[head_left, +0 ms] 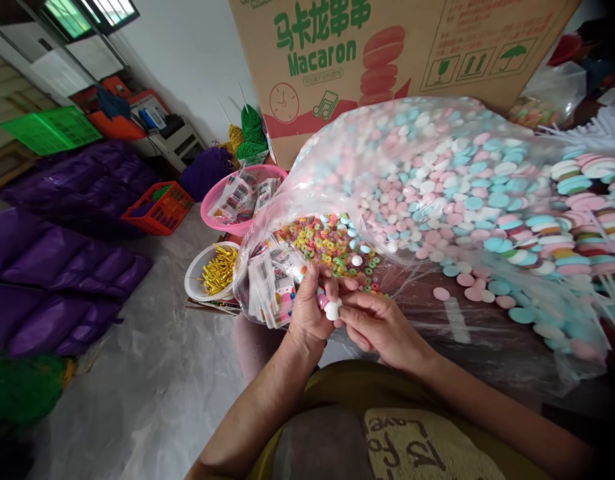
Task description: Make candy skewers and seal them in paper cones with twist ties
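Note:
My left hand (pixel 311 308) is closed around a thin stick threaded with candy discs, a white disc (pixel 332 309) at its end. My right hand (pixel 375 323) pinches that white disc with fingertips pressed together. Both hands hover over my lap, just in front of a pile of small coloured ring candies (pixel 332 245). A large clear plastic bag (pixel 437 173) of pink, blue and white candy discs spreads to the right. Small printed packets (pixel 270 287) lie in plastic next to my left hand.
A Macaron cardboard box (pixel 367 53) stands behind the bag. A pink basket (pixel 237 197) with packets and a white bowl of gold twist ties (pixel 215 270) sit left. Finished candy skewers (pixel 587 200) stack at right. Purple bags (pixel 62 253), red (pixel 160 208) and green (pixel 50 130) crates lie on the floor.

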`<action>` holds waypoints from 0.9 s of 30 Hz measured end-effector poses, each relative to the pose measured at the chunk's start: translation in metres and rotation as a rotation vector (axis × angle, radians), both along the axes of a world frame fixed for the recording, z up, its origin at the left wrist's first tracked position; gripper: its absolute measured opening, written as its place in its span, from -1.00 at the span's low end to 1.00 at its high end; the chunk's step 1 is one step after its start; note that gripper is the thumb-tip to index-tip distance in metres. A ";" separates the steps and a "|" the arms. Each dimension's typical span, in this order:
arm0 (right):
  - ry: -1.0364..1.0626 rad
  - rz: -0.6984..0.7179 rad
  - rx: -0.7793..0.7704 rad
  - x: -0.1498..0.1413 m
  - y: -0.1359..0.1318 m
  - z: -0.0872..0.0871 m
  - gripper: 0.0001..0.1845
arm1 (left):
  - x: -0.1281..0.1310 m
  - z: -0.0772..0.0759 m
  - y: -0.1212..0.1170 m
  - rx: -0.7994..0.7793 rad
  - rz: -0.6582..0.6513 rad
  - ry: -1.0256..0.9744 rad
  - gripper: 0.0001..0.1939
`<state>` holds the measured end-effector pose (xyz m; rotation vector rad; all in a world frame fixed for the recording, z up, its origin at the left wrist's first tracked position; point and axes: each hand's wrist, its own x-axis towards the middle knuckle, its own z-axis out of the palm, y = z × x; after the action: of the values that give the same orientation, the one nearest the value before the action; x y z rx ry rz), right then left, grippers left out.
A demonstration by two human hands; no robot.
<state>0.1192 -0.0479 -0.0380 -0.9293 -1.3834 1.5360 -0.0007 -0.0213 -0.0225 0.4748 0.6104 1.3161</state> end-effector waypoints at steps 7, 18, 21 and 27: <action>-0.407 -0.283 0.446 -0.008 0.005 -0.013 -0.82 | 0.018 -0.010 0.000 -0.217 0.190 0.036 -0.58; -0.044 0.160 -0.228 0.008 0.008 0.010 -0.61 | -0.005 0.000 0.012 -0.113 0.157 -0.072 -0.83; -0.302 -0.171 0.200 0.003 0.005 -0.002 -0.61 | 0.000 0.002 0.015 -0.218 0.194 -0.094 -0.70; -0.389 -0.220 0.645 0.001 0.006 -0.009 -0.86 | 0.004 0.004 0.012 -0.332 0.098 -0.168 -0.59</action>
<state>0.1203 -0.0414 -0.0468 -0.9451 -1.8244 0.6808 0.0038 -0.0089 -0.0187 0.0633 0.7021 1.3006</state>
